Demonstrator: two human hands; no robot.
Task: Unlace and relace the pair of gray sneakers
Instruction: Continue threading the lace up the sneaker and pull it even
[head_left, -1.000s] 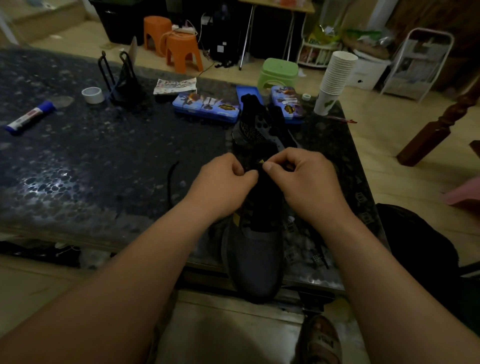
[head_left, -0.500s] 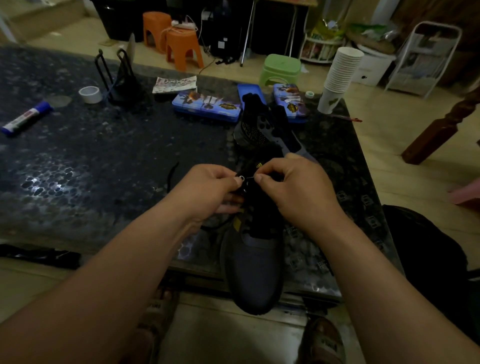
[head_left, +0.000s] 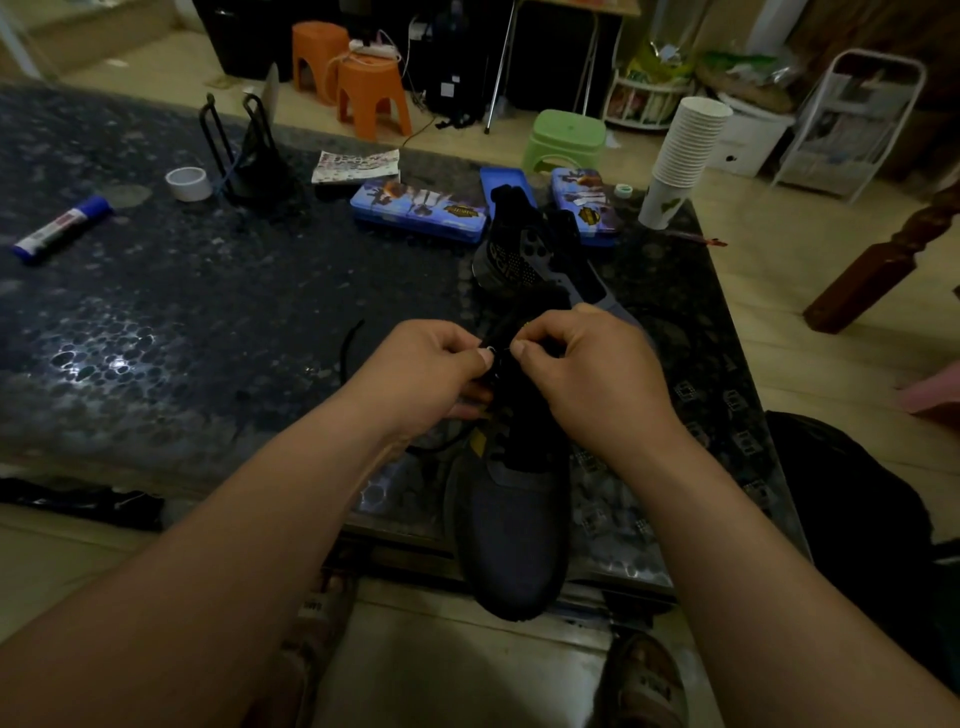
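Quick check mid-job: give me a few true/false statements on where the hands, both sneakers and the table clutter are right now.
1. Both hands, left hand and right hand, pinch the black lace over the near sneaker. True.
2. The near sneaker's toe overhangs the table edge. True.
3. The second sneaker is on the floor. False: it lies on the table beyond the hands.
4. The stack of paper cups stands at the table's left end. False: far right corner.
5. The tape roll sits near the marker. True.

Near gray sneaker (head_left: 511, 525) toe overhanging table edge; second sneaker (head_left: 524, 254) behind.
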